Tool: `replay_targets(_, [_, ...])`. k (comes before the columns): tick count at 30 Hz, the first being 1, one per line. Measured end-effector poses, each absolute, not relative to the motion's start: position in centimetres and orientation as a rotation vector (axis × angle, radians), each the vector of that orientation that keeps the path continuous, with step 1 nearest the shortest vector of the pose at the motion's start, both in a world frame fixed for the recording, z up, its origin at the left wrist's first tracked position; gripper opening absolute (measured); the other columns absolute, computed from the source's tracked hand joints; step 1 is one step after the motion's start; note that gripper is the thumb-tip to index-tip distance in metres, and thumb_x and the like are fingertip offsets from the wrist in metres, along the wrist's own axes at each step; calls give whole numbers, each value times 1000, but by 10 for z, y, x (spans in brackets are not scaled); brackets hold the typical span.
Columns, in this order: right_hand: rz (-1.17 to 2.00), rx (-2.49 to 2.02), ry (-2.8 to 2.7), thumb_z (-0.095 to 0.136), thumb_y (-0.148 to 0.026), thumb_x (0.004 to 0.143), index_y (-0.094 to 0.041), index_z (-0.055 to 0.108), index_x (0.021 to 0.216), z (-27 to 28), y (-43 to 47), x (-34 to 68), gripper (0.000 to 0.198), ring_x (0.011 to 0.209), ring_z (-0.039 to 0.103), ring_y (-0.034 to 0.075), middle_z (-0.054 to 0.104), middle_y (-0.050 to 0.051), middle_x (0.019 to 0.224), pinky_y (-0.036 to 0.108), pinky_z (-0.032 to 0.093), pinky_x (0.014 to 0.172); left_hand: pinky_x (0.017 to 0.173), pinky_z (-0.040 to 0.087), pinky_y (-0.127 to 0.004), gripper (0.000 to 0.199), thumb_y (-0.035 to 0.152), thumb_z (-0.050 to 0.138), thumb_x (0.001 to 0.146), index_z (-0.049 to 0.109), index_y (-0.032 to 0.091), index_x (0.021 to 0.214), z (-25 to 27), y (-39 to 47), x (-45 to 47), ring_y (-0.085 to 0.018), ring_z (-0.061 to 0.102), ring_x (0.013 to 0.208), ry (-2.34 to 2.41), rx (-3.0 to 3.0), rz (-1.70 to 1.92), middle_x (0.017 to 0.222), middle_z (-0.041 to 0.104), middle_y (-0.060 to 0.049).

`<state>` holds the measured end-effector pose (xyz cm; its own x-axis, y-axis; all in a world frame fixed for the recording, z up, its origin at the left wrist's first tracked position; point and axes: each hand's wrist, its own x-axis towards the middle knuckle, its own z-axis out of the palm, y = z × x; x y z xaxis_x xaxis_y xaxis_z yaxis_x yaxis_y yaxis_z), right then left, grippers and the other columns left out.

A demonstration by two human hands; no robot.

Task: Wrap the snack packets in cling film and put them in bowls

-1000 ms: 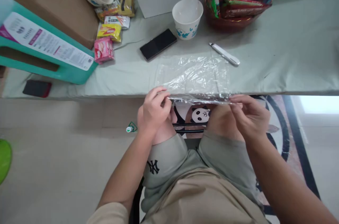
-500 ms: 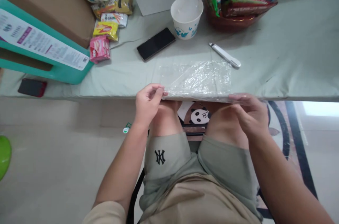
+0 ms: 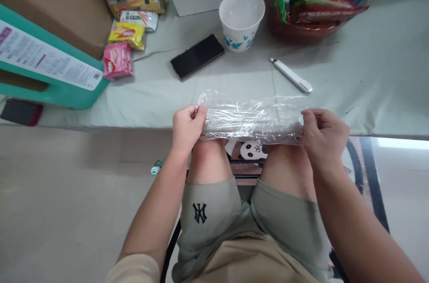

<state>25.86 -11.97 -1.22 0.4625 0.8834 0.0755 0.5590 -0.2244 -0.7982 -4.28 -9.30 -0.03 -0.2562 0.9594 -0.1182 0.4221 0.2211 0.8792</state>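
A crinkled sheet of clear plastic film [image 3: 251, 118] stretches between my two hands at the front edge of the table. My left hand [image 3: 188, 129] pinches its left end between thumb and fingers. At the opposite end, my right hand [image 3: 323, 138] has its fingers closed on the film. Part of the film lies over the tabletop and its lower edge hangs just past the table's edge, above my knees. Whether it is a bag or a single sheet I cannot tell. Beyond it lie a white utility knife [image 3: 291, 75] and a black phone [image 3: 197, 56].
A white paper bowl [image 3: 241, 22] with a blue leaf pattern stands behind the phone. To its right is a red basket [image 3: 301, 31] of packaged snacks. Small snack packs [image 3: 126, 35] line up beside a teal-edged cardboard box [image 3: 90, 102] at left. Another phone [image 3: 22, 112] lies near the front edge.
The film has been gathered into a narrower strip and drawn a little toward me. My right hand has turned and closed more firmly on its end. The view has shifted slightly.
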Motion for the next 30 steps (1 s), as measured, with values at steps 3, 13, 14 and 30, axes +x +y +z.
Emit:
replay_targets(3, [490,-1970,-1255,68,-37,84,-22,69,102,-19,-119,264,23,50,52,14,54,-6,57,32,44,58,49,32,-25,35,36,64,89,56,21,58,0,-92,-41,-12,46,49,1887,1386,901,50,52,3])
replay_targets(13, [-60,-1313,-2044,71,-20,85,-29,62,119,-10,-169,231,36,107,66,30,70,7,109,45,50,92,71,43,-32,20,24,73,80,66,25,98,-6,-89,-29,-17,54,65,2069,1603,795,74,63,0])
replay_targets(14, [-19,-1381,-2129,69,-19,87,-29,63,120,-14,-170,223,35,119,63,33,71,8,120,49,46,101,72,44,-32,20,24,73,80,65,25,99,-7,-89,-30,-17,53,65,2061,1611,822,78,63,0])
replay_targets(30, [234,-1490,-1873,56,-15,91,-24,68,106,-26,-169,240,21,126,66,27,76,5,119,47,46,108,89,55,-33,63,48,92,66,63,19,114,2,-238,13,-21,67,106,1296,9,903,113,69,-9])
